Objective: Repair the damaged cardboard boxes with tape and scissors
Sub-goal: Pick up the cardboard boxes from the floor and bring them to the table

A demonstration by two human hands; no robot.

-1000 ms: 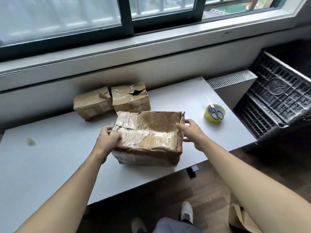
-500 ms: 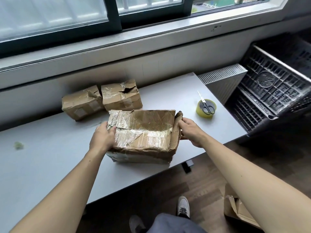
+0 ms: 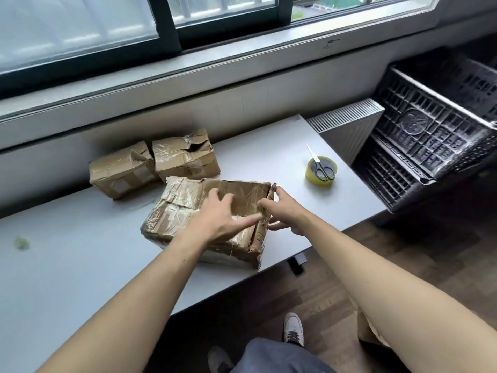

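Observation:
A large worn cardboard box [image 3: 177,211], covered in old tape, sits near the front edge of the grey table [image 3: 67,259]. My left hand [image 3: 220,219] lies spread on the box's top, fingers straight. My right hand [image 3: 282,211] holds the loose flap at the box's right edge, thumb on top and fingers behind it. Two smaller torn boxes stand behind: one on the left [image 3: 121,168], one with a gaping hole [image 3: 185,157]. At the right, scissors [image 3: 321,165] lie across a yellowish tape roll [image 3: 312,177].
A wall and windowsill run behind the table. Black plastic crates [image 3: 430,135] lean at the right beside a white radiator [image 3: 349,127]. A small green scrap [image 3: 21,243] lies at the table's left. Brown cardboard [image 3: 368,329] lies on the wooden floor.
My left hand has left the box's left side and moved onto its top, fingers spread. The right hand stays at the right flap. The box has turned slightly.

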